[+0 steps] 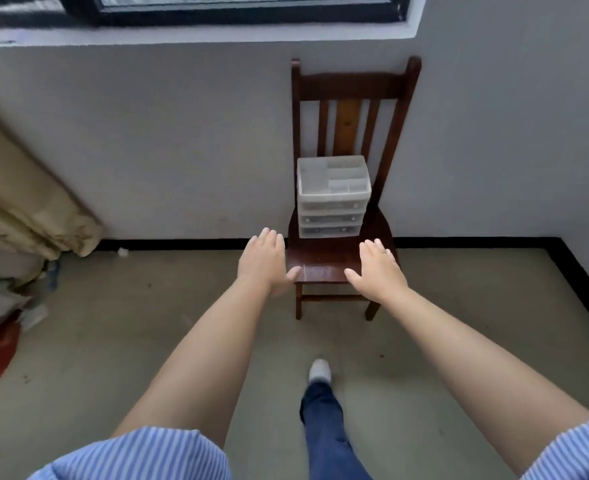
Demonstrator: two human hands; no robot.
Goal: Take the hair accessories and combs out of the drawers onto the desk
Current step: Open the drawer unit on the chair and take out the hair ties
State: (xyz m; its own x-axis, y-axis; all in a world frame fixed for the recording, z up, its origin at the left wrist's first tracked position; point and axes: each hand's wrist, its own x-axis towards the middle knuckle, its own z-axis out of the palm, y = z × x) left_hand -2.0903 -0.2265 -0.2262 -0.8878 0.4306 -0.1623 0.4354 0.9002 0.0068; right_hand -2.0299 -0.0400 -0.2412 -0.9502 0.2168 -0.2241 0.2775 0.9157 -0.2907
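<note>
Drawers (332, 216) all look shut in the clear organizer on the chair (324, 263) at twelve o'clock. My left hand (263, 263) and right hand (379, 271) reach spread, empty; nothing's out, no desk visible.
</note>
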